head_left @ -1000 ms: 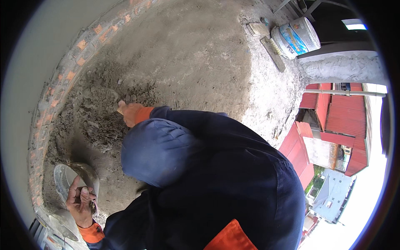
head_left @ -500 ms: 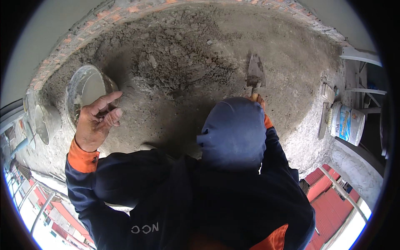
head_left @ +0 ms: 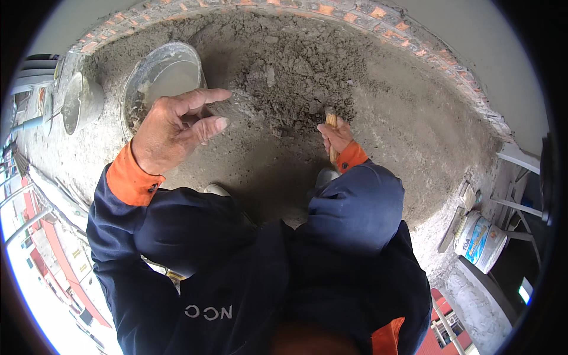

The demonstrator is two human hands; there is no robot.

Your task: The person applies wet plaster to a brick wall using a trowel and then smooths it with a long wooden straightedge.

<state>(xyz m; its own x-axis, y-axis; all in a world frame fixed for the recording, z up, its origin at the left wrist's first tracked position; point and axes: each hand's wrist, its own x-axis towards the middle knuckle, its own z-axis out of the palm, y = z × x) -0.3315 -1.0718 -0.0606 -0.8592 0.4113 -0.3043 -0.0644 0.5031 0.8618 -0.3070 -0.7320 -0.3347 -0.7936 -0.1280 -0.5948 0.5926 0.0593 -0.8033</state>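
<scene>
My right hand (head_left: 336, 135) is closed around the wooden handle of a trowel (head_left: 332, 120), in front of my right knee. Its blade is hard to make out against the heap of wet grey mortar (head_left: 284, 65) just beyond. My left hand (head_left: 168, 130) hovers by the near side of a large round bucket (head_left: 127, 97), which holds a greyish liquid. The left index finger and thumb stretch apart with nothing between them, and its other fingers are curled in, partly hidden.
Exposed brick (head_left: 408, 36) runs along the foot of the grey wall at the back. A second, smaller bucket (head_left: 89, 103) stands at the left. At the right, a white paint pail (head_left: 482, 242) sits beside a flat board (head_left: 452, 229). My knees rise close before me.
The trowel has swung left, from the bare floor on the right to the mortar heap, with my right hand still on it. My view has turned; the left hand stays by the bucket.
</scene>
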